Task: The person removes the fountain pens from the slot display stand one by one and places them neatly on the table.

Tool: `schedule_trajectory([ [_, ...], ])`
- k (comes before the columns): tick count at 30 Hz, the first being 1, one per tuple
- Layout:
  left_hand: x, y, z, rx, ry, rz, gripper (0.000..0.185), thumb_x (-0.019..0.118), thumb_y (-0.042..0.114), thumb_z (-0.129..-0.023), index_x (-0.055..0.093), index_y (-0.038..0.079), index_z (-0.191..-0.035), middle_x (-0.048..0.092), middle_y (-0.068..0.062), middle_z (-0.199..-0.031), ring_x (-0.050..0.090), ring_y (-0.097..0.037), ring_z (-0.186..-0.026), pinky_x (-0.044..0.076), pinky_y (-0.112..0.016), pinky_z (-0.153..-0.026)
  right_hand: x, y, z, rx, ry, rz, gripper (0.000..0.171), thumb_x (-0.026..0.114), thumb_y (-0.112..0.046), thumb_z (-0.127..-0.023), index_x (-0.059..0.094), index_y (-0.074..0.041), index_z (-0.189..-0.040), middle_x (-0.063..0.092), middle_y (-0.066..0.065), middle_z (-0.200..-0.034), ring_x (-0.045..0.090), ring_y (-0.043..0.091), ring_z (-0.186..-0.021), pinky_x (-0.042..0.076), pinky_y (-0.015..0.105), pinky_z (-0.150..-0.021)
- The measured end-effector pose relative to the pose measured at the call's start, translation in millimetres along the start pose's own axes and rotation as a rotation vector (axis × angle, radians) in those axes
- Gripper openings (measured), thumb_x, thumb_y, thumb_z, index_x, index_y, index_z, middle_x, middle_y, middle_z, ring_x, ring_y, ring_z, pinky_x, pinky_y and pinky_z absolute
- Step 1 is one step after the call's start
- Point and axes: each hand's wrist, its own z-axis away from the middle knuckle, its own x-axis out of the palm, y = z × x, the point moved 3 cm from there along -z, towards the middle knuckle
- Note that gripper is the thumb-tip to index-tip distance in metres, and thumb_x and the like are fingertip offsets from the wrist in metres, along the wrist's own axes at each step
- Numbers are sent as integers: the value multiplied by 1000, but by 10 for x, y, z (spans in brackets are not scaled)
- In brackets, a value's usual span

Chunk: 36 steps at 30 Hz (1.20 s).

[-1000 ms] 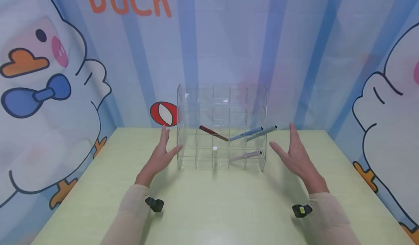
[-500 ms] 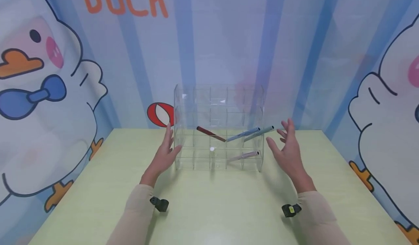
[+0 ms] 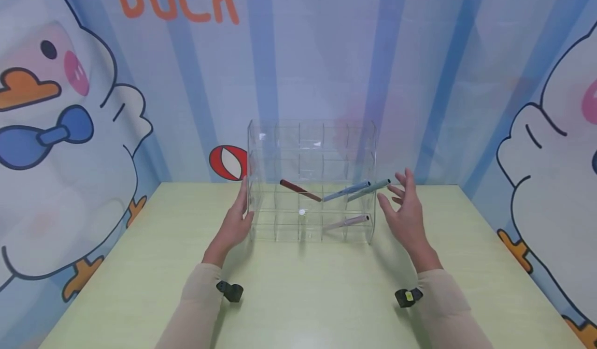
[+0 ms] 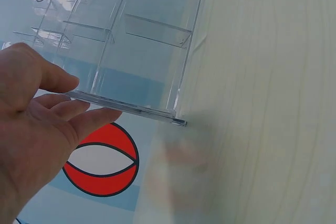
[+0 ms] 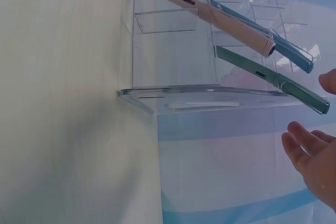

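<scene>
A clear acrylic rack with rows of compartments stands on the table, holding several pens. A dark red pen, a blue pen and a green pen lie slanted in one row. Lower down is a pale pink pen. My left hand grips the rack's left side panel, thumb on one face and fingers on the other, as the left wrist view shows. Beyond the right panel, my right hand holds nothing; its relaxed fingers are near the green pen's capped end, apart from it.
The rack is on a pale yellow-green table. A striped blue cloth backdrop with printed ducks hangs behind and to both sides. A small white round spot shows in the rack's lower row; what it is, I cannot tell.
My left hand has moved right onto the rack's left panel. The right hand has come inward toward the right panel, its fingers bending a little. The pens keep their places in the rack.
</scene>
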Motion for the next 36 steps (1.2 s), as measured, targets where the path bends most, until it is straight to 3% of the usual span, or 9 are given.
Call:
schedule_trajectory([
  [11, 1, -17, 4, 18, 14, -10, 91, 46, -7, -100, -5, 38, -160, 7, -2, -168, 16, -30, -151, 25, -51, -117, 36, -80, -28, -41, 7, 33, 84, 66, -6, -95, 13, -7, -161, 38, 17, -155, 56, 38, -124, 49, 52, -98],
  [20, -4, -53, 23, 50, 6, 28, 87, 46, -9, -99, -2, 28, -162, 3, -4, -168, 14, -31, -151, 26, -51, -117, 71, -84, -52, -51, 30, 64, 90, 68, 1, -92, 11, -6, -160, 41, 18, -152, 62, 38, -115, 52, 50, -93],
  [36, 12, -100, 20, 16, -6, 27, 92, 46, -8, -99, -3, 40, -160, 5, -1, -168, 17, -31, -150, 27, -54, -116, 130, -94, -91, -52, 33, 49, 89, 67, 6, -91, 13, -6, -160, 45, 19, -147, 65, 38, -105, 55, 50, -87],
])
